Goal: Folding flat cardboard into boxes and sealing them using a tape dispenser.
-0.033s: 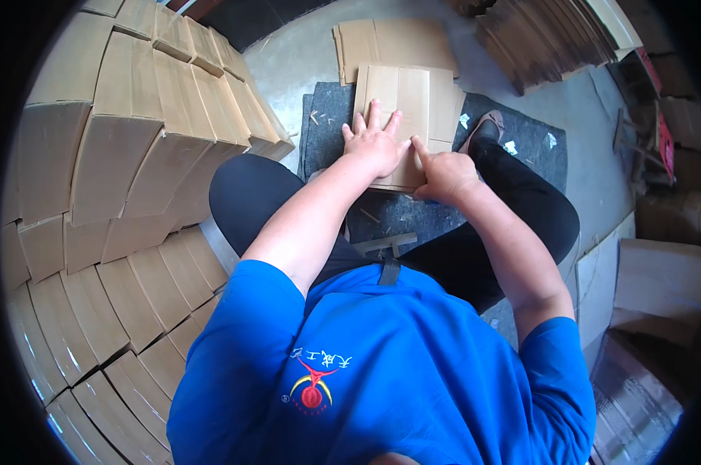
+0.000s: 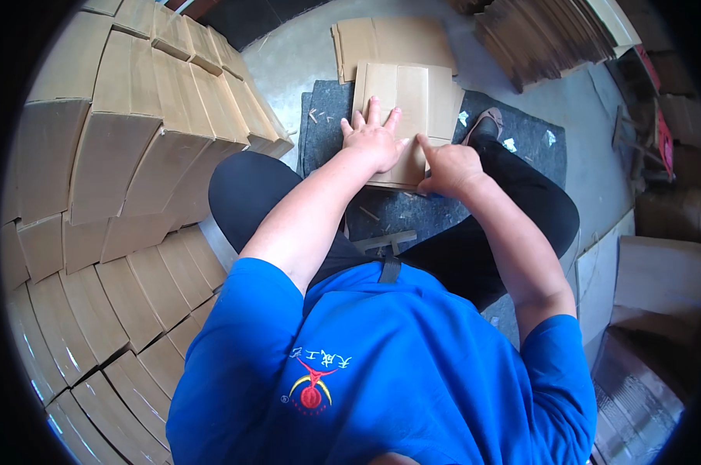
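Observation:
A flat folded cardboard piece [image 2: 397,85] lies between my knees, on top of other cardboard. Pressed on it is my left hand [image 2: 372,146], palm down with the fingers spread wide. At the right side of the same piece is my right hand [image 2: 453,167], its index finger stretched out along the cardboard. The right thumb sits apart, by the near edge, while the other fingers curl out of sight. Whatever may lie under that palm is hidden.
A dark mat [image 2: 536,178] with scraps lies under the work. Another cardboard sheet [image 2: 397,39] is beyond it. Stacked cardboard boxes [image 2: 118,147] wall the left side. A cardboard pile [image 2: 544,39] stands far right, and a carton [image 2: 660,271] is at the right.
My right index fingertip has shifted very slightly to the right, a little farther from my left thumb. My left hand stays in place on the cardboard.

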Demonstrator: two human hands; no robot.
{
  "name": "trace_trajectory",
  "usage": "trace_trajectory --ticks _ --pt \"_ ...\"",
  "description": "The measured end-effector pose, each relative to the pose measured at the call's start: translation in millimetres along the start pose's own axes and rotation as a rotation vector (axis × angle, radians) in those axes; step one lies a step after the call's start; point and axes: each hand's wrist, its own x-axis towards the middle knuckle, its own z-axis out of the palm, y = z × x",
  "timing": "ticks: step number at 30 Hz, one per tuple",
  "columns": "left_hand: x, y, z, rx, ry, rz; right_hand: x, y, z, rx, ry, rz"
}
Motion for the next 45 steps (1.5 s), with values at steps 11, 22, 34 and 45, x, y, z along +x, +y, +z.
trace_trajectory --ticks 11,22,34,45 --pt "29.0 1.3 -39.5 0.387 -0.351 0.047 -184.6 41.3 -124.1 0.271 1.148 0.176" --pt "79.6 8.1 -70.9 0.415 -0.714 0.261 -92.1 48.2 -103.8 0.426 1.083 0.237" --pt "48.2 -15.1 -82.4 -0.917 -0.148 0.242 -18.0 107.7 -55.6 1.495 0.954 -0.159" --pt "50.0 -29.2 -106.0 -1.911 -0.431 0.32 2.4 108.3 -66.6 1.142 0.847 -0.187"
